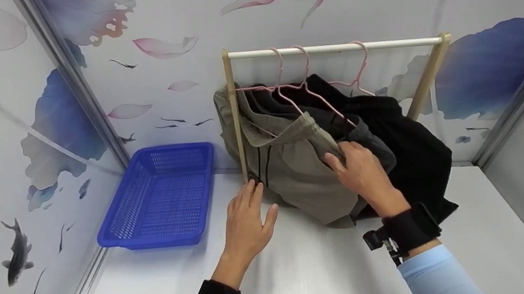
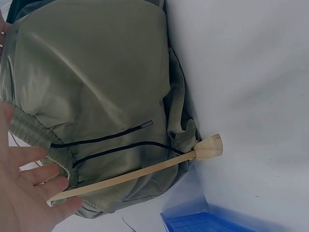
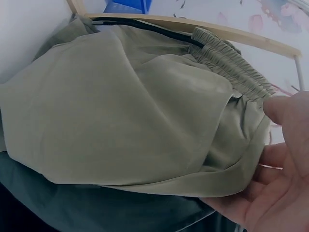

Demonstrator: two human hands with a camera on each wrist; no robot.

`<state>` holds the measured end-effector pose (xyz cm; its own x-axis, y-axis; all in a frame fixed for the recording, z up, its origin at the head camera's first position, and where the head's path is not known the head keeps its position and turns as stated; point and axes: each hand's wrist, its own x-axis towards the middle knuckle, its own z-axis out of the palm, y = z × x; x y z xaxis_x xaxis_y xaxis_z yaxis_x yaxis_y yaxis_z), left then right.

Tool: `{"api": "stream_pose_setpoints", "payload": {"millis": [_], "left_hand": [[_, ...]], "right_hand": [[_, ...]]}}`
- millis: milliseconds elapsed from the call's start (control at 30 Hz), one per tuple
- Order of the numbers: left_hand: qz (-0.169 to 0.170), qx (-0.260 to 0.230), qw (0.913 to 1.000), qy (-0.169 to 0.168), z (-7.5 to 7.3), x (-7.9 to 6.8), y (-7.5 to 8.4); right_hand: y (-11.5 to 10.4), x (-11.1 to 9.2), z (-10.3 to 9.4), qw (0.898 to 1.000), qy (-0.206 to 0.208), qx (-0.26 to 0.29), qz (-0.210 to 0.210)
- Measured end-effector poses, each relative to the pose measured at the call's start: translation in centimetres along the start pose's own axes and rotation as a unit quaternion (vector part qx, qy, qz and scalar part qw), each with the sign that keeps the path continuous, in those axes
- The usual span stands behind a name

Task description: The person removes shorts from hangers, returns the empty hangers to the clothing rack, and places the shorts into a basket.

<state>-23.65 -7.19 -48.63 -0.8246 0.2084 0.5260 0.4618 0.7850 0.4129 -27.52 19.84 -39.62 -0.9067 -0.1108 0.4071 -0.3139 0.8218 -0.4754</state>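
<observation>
Olive-khaki shorts (image 1: 299,172) with an elastic waistband and black drawstrings hang on a pink hanger at the rack's left end. My right hand (image 1: 363,170) grips their side edge just below the waistband; in the right wrist view the thumb lies in front of the cloth and the fingers (image 3: 236,210) pass behind it. The left hand (image 1: 248,222), holding nothing, has its fingers extended, fingertips right by the foot of the rack's wooden post (image 1: 239,134). Behind the shorts hang a dark grey garment (image 1: 375,146) and a black garment (image 1: 420,153), both partly hidden.
The clothes rack has a white rail (image 1: 393,44) and a right wooden post (image 1: 429,76). Pink hangers (image 1: 362,64) hook over the rail. A blue plastic basket (image 1: 203,193) stands left of the rack on the white table (image 1: 296,276). Printed wall panels (image 1: 167,10) enclose the table.
</observation>
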Motion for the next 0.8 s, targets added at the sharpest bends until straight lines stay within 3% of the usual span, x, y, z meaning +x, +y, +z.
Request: {"api": "stream_pose_setpoints", "payload": {"millis": [367,800], "left_hand": [[-0.007,-0.004,0.9999,-0.007,0.4,0.1,-0.1],[-0.008,-0.005,0.9999,-0.008,0.7,0.5,-0.1]], "right_hand": [[0.9,0.2,1.1,0.998,0.02,0.053,-0.003],[-0.1,1.0,1.1,0.997,0.029,0.071,-0.011]]}}
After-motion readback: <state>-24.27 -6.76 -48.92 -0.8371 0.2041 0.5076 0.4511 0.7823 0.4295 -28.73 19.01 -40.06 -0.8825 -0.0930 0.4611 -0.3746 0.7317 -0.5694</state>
